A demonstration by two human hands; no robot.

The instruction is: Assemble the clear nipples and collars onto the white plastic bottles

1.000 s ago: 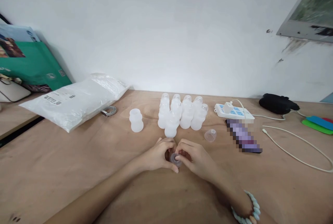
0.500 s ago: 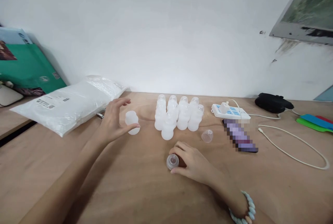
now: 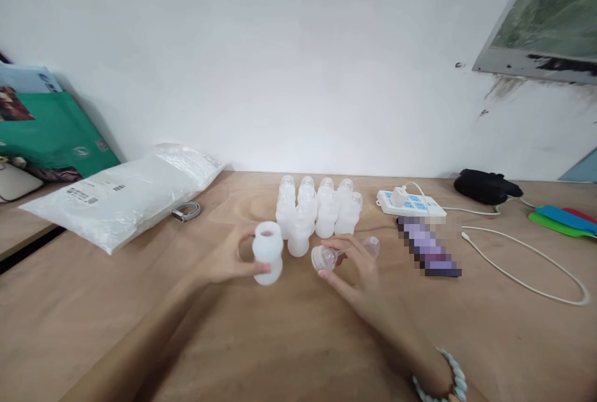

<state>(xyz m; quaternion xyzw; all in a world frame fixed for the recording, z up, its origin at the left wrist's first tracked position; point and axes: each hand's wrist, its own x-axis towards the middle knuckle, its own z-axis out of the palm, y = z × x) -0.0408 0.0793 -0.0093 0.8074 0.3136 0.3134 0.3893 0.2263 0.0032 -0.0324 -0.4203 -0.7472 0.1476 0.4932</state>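
My left hand [image 3: 236, 260] is closed around a white baby bottle [image 3: 267, 254] without a top, held upright with its mouth facing up. To its right, my right hand [image 3: 357, 268] grips a clear bottle nipple with its collar [image 3: 323, 258], tipped on its side between thumb and fingers. The two parts are apart. Several capped baby bottles [image 3: 298, 234] stand in a tight group just behind my hands. A clear dome cap [image 3: 372, 246] lies beyond my right fingers, partly hidden by them.
At the left lies a white plastic parcel [image 3: 125, 193] with a strap-like metal item [image 3: 186, 211] beside it. On the right are a power strip [image 3: 410, 203], a phone [image 3: 429, 246], a looped white cable [image 3: 536, 259], a black case [image 3: 487, 186] and coloured flat pieces [image 3: 566, 220].
My left hand has closed on the loose bottle and brought it right and nearer. My right hand has lifted the nipple and tilted it toward the bottle.
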